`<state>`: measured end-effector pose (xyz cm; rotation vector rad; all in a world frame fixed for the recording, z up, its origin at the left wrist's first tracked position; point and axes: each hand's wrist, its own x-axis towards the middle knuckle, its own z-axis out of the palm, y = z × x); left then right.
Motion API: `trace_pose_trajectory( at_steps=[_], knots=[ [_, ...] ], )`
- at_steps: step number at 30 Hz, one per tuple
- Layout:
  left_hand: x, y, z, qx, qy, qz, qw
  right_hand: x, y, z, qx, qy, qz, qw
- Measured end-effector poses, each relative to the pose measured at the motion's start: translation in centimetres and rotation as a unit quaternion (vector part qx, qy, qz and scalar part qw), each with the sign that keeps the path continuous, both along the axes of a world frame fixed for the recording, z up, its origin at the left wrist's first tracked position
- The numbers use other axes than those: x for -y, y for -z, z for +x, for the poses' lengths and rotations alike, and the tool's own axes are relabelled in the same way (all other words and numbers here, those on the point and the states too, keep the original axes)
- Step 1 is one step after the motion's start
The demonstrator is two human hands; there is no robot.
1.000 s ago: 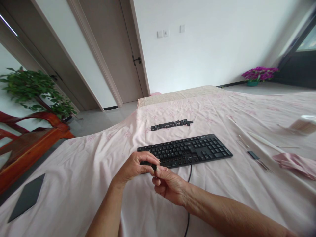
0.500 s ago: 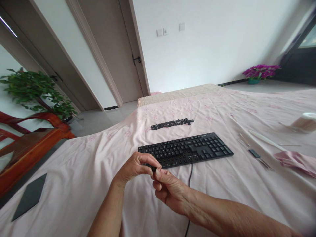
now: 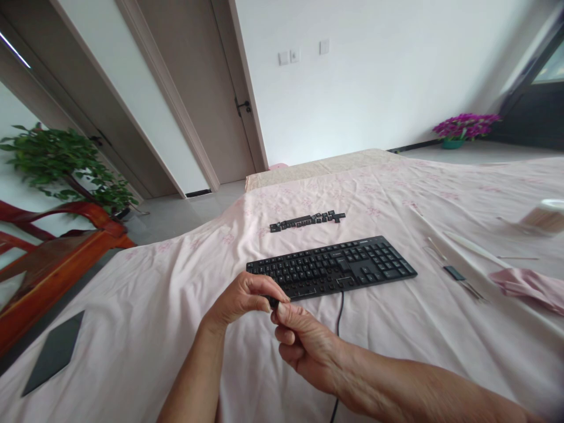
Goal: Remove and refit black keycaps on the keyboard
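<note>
"Can you read anything on the keyboard (image 3: 332, 265)?"

"No: the pale marks on its keys (image 3: 304, 271) are too small to make out, as is the light mark (image 3: 364, 242) along its far edge."

"And the loose keycaps (image 3: 300, 221)?"

"Pale marks too, none legible."

The left hand (image 3: 240, 298) and right hand (image 3: 308, 338) meet above the tablecloth (image 3: 259, 376), a small piece (image 3: 272, 303) between their fingertips. Directly beyond the hands lies the keyboard (image 3: 352, 261), its near left corner behind the left hand; its cable (image 3: 339, 320) runs toward the wearer, passing behind the right wrist. Loose keycaps (image 3: 299, 221) lie in a row beyond the keyboard. Well left of the left hand is a flat panel (image 3: 53, 352). Right of the right hand lie a small block (image 3: 453, 272) and, farther right, a crumpled cloth (image 3: 529, 288), with a tub (image 3: 546, 218) behind the cloth.
</note>
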<state>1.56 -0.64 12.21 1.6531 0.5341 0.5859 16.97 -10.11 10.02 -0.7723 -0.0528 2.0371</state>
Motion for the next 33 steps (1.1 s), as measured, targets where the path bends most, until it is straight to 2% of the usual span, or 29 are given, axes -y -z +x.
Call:
trace_pose_trajectory(
  at_steps=[5, 11, 17, 33],
  knots=[
    [0.1, 0.2, 0.2, 0.022, -0.001, -0.041, 0.999, 0.2, -0.5, 0.2, -0.017, -0.001, -0.012, 1.000],
    [-0.1, 0.5, 0.2, 0.004, 0.000, -0.068, 0.998, 0.3, -0.2, 0.2, -0.022, -0.006, -0.025, 0.999],
    [-0.1, 0.7, 0.1, 0.010, 0.006, -0.071, 0.997, 0.3, 0.0, 0.1, -0.020, -0.001, -0.018, 1.000],
    [-0.2, 0.8, -0.1, 0.007, 0.009, -0.063, 0.998, 0.5, -1.1, 0.1, 0.030, 0.022, -0.025, 0.999]
  ],
)
